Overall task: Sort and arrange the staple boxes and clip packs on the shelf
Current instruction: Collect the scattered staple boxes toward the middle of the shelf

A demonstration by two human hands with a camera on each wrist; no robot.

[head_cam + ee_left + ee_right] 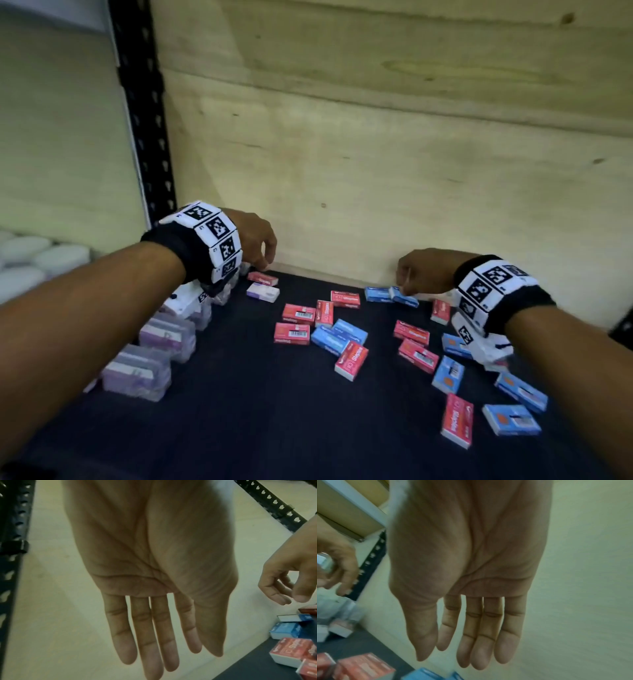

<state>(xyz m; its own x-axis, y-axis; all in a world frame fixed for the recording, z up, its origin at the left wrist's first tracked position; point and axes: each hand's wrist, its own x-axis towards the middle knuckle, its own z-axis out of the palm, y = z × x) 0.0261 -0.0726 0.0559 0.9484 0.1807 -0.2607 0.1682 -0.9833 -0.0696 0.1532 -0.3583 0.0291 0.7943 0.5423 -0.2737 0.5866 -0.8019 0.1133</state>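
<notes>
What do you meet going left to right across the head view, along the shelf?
Clip packs → left hand → red staple boxes → blue staple boxes at the back → right hand → blue box near the front.

The left hand (255, 241) hides its own fingertips in the head view, so contact with the small red cardboard staple box (262, 278) beneath cannot be told. The banded wrist covers part of the row of clear purple-labelled clip packs (167, 334). The right wrist view is blurred; two blue boxes (426, 674) are cut by its lower edge.
</notes>
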